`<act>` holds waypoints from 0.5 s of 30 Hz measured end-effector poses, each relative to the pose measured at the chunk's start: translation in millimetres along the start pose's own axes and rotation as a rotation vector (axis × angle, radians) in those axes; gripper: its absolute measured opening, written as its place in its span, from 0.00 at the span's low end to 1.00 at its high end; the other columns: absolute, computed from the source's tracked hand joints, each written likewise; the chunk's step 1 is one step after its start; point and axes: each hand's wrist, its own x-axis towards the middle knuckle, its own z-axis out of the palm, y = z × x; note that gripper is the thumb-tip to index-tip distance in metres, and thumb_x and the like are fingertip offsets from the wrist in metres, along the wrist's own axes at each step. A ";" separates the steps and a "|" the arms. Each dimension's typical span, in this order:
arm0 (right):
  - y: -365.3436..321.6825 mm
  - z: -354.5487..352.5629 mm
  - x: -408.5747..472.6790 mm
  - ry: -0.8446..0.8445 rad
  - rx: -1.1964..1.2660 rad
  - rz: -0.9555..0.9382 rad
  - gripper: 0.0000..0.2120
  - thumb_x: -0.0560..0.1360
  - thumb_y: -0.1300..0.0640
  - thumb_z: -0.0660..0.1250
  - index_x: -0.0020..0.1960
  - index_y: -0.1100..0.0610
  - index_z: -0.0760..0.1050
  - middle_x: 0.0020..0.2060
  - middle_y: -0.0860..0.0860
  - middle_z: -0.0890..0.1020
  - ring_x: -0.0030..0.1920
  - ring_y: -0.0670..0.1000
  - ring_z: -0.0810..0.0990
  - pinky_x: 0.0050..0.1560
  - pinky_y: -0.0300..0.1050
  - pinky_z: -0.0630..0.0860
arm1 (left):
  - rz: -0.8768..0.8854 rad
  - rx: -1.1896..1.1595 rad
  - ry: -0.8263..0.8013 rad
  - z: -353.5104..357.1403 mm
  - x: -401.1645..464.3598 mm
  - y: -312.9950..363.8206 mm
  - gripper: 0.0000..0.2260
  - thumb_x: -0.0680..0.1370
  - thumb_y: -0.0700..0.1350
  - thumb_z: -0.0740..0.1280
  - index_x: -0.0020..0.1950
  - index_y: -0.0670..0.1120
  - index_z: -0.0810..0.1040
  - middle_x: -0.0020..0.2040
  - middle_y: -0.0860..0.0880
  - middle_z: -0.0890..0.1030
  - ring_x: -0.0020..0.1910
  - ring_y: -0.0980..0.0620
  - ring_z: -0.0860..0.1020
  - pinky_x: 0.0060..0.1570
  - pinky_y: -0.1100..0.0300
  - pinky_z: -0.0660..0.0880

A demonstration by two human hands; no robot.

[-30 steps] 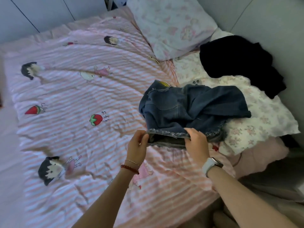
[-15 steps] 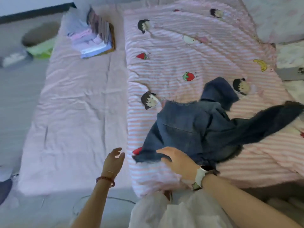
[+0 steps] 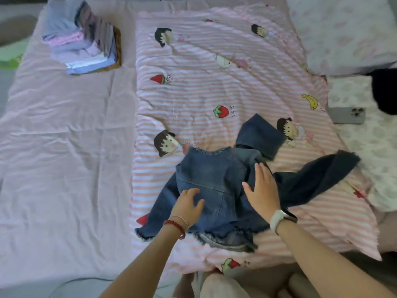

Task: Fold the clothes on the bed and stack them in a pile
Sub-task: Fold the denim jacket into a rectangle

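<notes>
A blue denim jacket (image 3: 217,179) with frayed edges lies back-up on the pink striped blanket (image 3: 214,87), one sleeve bent upward and the other spread out to the right. My left hand (image 3: 188,206) rests on the jacket's lower left back with its fingers loosely bent. My right hand (image 3: 263,190) lies flat on the jacket's right side, fingers straight. A pile of folded clothes (image 3: 83,39) stands at the far left of the bed. A black garment (image 3: 384,91) shows at the right edge.
A grey phone (image 3: 347,115) lies face down on the floral bedding at the right. A floral pillow (image 3: 343,33) fills the far right corner. Plain pink sheet (image 3: 64,158) covers the bed's left half. A cable runs along the floor near the bed's front edge.
The jacket was dragged from the right side onto the striped blanket and laid out flat. My left hand came down onto it; my right hand slid up its right side.
</notes>
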 end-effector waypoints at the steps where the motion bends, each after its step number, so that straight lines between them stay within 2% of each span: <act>1: 11.2 -1.4 13.0 -0.048 -0.039 0.085 0.35 0.78 0.45 0.58 0.76 0.60 0.47 0.75 0.56 0.53 0.75 0.55 0.51 0.73 0.54 0.50 | -0.025 -0.044 -0.019 7.2 8.0 9.4 0.17 0.79 0.47 0.62 0.67 0.44 0.68 0.64 0.45 0.70 0.59 0.48 0.72 0.60 0.59 0.68; 2: 20.4 -2.0 24.3 -0.112 -0.058 0.171 0.35 0.78 0.44 0.58 0.76 0.60 0.47 0.75 0.57 0.55 0.75 0.56 0.53 0.72 0.56 0.50 | -0.053 -0.095 -0.034 12.5 14.8 17.5 0.17 0.79 0.46 0.62 0.67 0.44 0.69 0.64 0.45 0.71 0.59 0.49 0.73 0.60 0.60 0.68; 3: 25.4 -3.1 32.6 -0.170 -0.039 0.237 0.32 0.79 0.46 0.57 0.75 0.61 0.51 0.72 0.58 0.62 0.72 0.58 0.59 0.71 0.56 0.54 | -0.083 -0.164 -0.044 16.0 20.2 23.7 0.16 0.79 0.46 0.62 0.66 0.44 0.70 0.64 0.45 0.71 0.59 0.49 0.73 0.60 0.60 0.69; 4: 25.3 -4.8 37.9 -0.193 0.020 0.269 0.24 0.79 0.49 0.57 0.71 0.61 0.60 0.66 0.60 0.70 0.67 0.60 0.68 0.66 0.56 0.62 | -0.121 -0.263 -0.042 16.4 23.9 29.2 0.14 0.79 0.46 0.62 0.65 0.45 0.71 0.63 0.45 0.73 0.59 0.49 0.73 0.60 0.59 0.70; 5: 18.6 -5.4 38.2 -0.167 0.085 0.252 0.16 0.80 0.53 0.57 0.63 0.61 0.68 0.56 0.61 0.78 0.58 0.62 0.75 0.55 0.54 0.70 | -0.172 -0.392 -0.031 12.4 26.4 33.1 0.11 0.79 0.46 0.61 0.61 0.46 0.73 0.60 0.46 0.75 0.57 0.50 0.74 0.57 0.58 0.71; 6: 7.0 -4.5 32.5 -0.126 0.145 0.169 0.09 0.80 0.55 0.57 0.53 0.61 0.71 0.45 0.60 0.80 0.49 0.63 0.77 0.44 0.51 0.71 | -0.230 -0.543 -0.018 4.5 28.0 35.1 0.08 0.80 0.47 0.61 0.56 0.48 0.74 0.57 0.47 0.76 0.54 0.50 0.74 0.52 0.58 0.73; 7: -8.0 -0.7 21.5 -0.087 0.204 0.039 0.08 0.79 0.57 0.58 0.45 0.61 0.70 0.36 0.59 0.77 0.42 0.63 0.77 0.37 0.49 0.68 | -0.283 -0.694 -0.007 -6.8 28.3 34.7 0.06 0.80 0.48 0.61 0.53 0.49 0.75 0.53 0.48 0.77 0.52 0.51 0.76 0.48 0.58 0.74; 8: -24.3 4.0 7.6 -0.125 0.294 -0.109 0.09 0.78 0.58 0.59 0.41 0.62 0.69 0.33 0.58 0.76 0.38 0.62 0.76 0.35 0.49 0.67 | -0.332 -0.834 -0.012 -20.4 28.4 33.1 0.08 0.80 0.50 0.60 0.51 0.49 0.75 0.51 0.49 0.78 0.50 0.50 0.77 0.45 0.59 0.75; 9: -40.0 8.3 -10.1 -0.251 0.379 -0.267 0.09 0.78 0.58 0.59 0.42 0.63 0.71 0.35 0.57 0.77 0.39 0.59 0.77 0.37 0.48 0.68 | -0.370 -0.952 -0.032 -34.4 27.1 28.6 0.10 0.80 0.51 0.58 0.51 0.48 0.76 0.50 0.48 0.79 0.49 0.50 0.78 0.44 0.58 0.75; 10: -52.8 11.2 -26.8 -0.417 0.432 -0.419 0.08 0.78 0.58 0.59 0.47 0.61 0.74 0.40 0.55 0.80 0.43 0.54 0.78 0.42 0.47 0.72 | -0.402 -1.035 -0.052 -47.8 25.3 21.8 0.12 0.80 0.53 0.57 0.52 0.47 0.76 0.51 0.48 0.79 0.50 0.49 0.78 0.44 0.56 0.75; 11: -58.9 11.1 -39.8 -0.579 0.457 -0.529 0.11 0.78 0.56 0.58 0.54 0.58 0.76 0.49 0.51 0.82 0.50 0.47 0.78 0.50 0.41 0.73 | -0.431 -1.080 -0.063 -58.9 22.9 14.0 0.14 0.80 0.54 0.56 0.54 0.46 0.75 0.52 0.47 0.79 0.51 0.48 0.78 0.45 0.55 0.75; 12: -57.9 8.7 -45.3 -0.666 0.483 -0.588 0.14 0.78 0.55 0.57 0.60 0.54 0.76 0.55 0.47 0.80 0.55 0.39 0.75 0.56 0.32 0.71 | -0.461 -1.078 -0.067 -67.3 19.7 6.8 0.16 0.80 0.55 0.56 0.56 0.46 0.75 0.54 0.46 0.79 0.52 0.47 0.78 0.46 0.54 0.75; 13: -53.5 2.8 -42.9 -0.634 0.534 -0.590 0.15 0.78 0.55 0.58 0.63 0.53 0.75 0.57 0.45 0.79 0.57 0.35 0.73 0.57 0.27 0.68 | -0.486 -1.029 -0.066 -72.0 17.5 -0.2 0.17 0.79 0.55 0.57 0.58 0.46 0.74 0.56 0.46 0.78 0.52 0.47 0.78 0.47 0.54 0.75; 15: -37.2 -5.0 -20.4 -0.320 0.616 -0.505 0.14 0.78 0.58 0.59 0.61 0.55 0.77 0.54 0.48 0.81 0.55 0.39 0.76 0.55 0.27 0.69 | -0.498 -0.846 -0.076 -70.3 16.0 -6.4 0.16 0.78 0.56 0.59 0.60 0.48 0.74 0.58 0.47 0.77 0.54 0.48 0.77 0.49 0.55 0.74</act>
